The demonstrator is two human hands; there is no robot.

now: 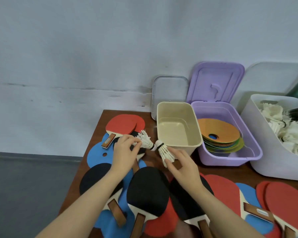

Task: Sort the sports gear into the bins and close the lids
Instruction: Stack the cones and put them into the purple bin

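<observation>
The left hand (126, 150) pinches a white feather shuttlecock (145, 140) by its skirt, and the right hand (181, 162) pinches a second white feather shuttlecock (163, 151); their cork tips almost touch. Both are above the brown wooden table (151, 158), at 9 o'clock from the empty cream plastic bin (178, 124). The white plastic bin (272, 148) with shuttlecocks stands at 3 o'clock.

The white bin (273, 152) runs off the right edge, so its far side and part of its shuttlecock pile (289, 129) are cut off. Paddles (148, 191) along the bottom edge lose their handles there. Both forearms cover paddles beneath them. The left hand (126, 150) hides its shuttlecock's (145, 140) feather tips.
</observation>
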